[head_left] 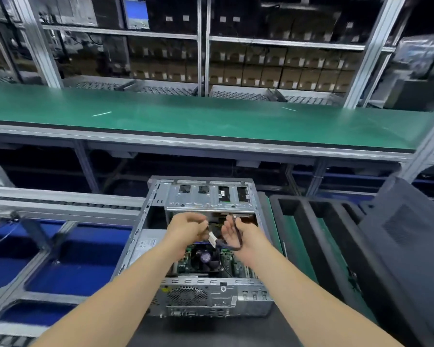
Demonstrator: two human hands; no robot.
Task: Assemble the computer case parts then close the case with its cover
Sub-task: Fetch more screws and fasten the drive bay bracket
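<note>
Computer case (206,196) lies open on its side on a dark mat (211,331), directly in front of the person, rear ports nearest. Both forearms reach forward over it and the hands meet above the motherboard. The left hand (188,227) is knuckles-up, fingers curled and pinching a dark cable (240,236) near its white connector (212,239). The right hand (236,234) is palm-inward with fingers loosely extended – the cable's loop drapes across it.

arms — both outstretched | left hand (189,227) pinches cable (236,248) | right hand (236,235) fingers loose
</note>
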